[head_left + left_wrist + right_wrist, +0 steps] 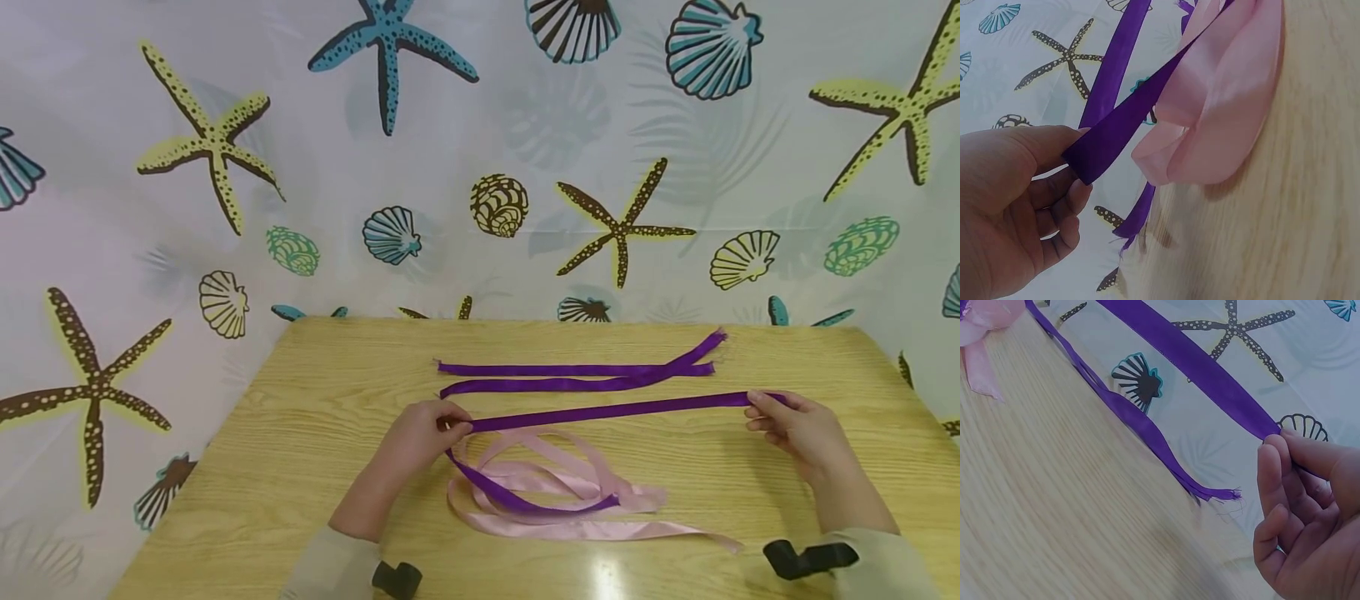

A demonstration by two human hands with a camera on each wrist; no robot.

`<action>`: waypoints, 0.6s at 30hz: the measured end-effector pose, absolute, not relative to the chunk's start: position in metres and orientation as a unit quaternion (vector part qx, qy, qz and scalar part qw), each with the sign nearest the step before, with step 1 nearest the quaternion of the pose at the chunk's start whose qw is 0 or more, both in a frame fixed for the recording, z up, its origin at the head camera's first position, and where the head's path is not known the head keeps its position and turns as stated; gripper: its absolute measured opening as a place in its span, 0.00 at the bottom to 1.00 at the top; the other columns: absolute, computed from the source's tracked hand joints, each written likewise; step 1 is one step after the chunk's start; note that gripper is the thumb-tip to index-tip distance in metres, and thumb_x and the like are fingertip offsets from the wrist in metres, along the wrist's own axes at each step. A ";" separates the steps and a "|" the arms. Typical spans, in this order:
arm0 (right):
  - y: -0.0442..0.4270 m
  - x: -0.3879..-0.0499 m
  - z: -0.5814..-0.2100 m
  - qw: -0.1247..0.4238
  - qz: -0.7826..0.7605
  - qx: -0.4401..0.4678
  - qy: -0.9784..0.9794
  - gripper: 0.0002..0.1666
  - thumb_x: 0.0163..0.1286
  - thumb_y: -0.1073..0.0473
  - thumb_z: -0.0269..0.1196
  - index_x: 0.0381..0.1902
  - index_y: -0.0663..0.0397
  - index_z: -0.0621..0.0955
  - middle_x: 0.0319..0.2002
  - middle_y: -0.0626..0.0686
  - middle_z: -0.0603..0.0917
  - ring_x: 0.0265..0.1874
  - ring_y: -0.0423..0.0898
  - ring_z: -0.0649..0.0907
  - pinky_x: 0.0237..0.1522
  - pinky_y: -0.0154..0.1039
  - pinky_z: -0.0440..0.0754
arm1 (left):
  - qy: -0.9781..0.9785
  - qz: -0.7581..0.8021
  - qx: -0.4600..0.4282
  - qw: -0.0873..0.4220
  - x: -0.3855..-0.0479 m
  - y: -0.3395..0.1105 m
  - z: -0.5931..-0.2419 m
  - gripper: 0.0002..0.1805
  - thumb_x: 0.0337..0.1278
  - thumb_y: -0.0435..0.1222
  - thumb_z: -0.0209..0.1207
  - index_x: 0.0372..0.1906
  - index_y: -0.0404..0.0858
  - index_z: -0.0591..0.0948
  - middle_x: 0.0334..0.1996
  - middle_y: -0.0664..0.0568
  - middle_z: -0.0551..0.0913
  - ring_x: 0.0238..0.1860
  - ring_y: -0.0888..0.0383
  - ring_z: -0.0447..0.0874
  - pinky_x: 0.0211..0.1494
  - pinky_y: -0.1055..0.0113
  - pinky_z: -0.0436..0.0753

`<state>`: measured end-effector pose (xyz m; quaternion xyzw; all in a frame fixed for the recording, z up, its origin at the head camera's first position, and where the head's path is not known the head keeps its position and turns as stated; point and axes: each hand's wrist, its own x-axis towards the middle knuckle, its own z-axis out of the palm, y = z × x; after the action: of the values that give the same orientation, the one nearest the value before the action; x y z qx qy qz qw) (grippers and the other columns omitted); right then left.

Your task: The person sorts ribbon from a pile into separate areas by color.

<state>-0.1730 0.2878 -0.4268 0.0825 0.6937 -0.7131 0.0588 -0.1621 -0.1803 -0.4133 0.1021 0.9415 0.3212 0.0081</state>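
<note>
A purple ribbon (607,412) is stretched taut above the table between both hands. My left hand (426,433) pinches it between thumb and fingers, and a loose tail hangs from there over a heap of pink ribbon (540,475). In the left wrist view the purple ribbon (1116,128) folds at the left fingertips. My right hand (806,429) pinches the other end, seen in the right wrist view where the ribbon (1210,378) runs up to the thumb. The very end is partly hidden in the right hand (1310,500).
Two cut purple ribbons with frayed ends, one straight ribbon (555,370) and one bent ribbon (540,385), lie farther back on the wooden table (300,500). They cross near their right ends. Behind the table hangs a sheet (450,167) printed with starfish and shells.
</note>
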 end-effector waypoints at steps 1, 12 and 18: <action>0.288 -0.172 -0.426 0.055 -0.717 0.084 0.690 0.06 0.64 0.49 0.62 0.28 0.38 0.84 0.24 0.40 0.84 0.25 0.36 0.82 0.28 0.29 0.76 | 0.941 0.322 0.099 0.008 -0.163 -0.182 -0.414 0.05 0.56 0.38 0.62 0.36 0.44 0.85 0.29 0.59 0.79 0.30 0.62 0.73 0.34 0.67 0.74; 0.302 -0.167 -0.423 0.027 -0.761 0.125 0.636 0.05 0.61 0.51 0.64 0.27 0.42 0.84 0.23 0.43 0.84 0.23 0.39 0.83 0.26 0.30 0.75 | 0.940 0.336 0.062 0.011 -0.165 -0.197 -0.417 0.06 0.58 0.38 0.60 0.39 0.43 0.84 0.32 0.58 0.81 0.32 0.60 0.74 0.35 0.66 0.76; 0.319 -0.163 -0.422 -0.010 -0.807 0.157 0.569 0.04 0.57 0.54 0.67 0.27 0.47 0.84 0.22 0.47 0.84 0.20 0.42 0.83 0.22 0.31 0.74 | 0.939 0.342 0.043 0.010 -0.166 -0.220 -0.411 0.09 0.60 0.38 0.58 0.42 0.42 0.84 0.35 0.55 0.82 0.35 0.58 0.75 0.37 0.65 0.76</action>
<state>-0.1634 0.3186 -0.4221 0.1572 0.5686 -0.8074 -0.0101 -0.1656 -0.2198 -0.4115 0.0426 0.9387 0.3420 0.0098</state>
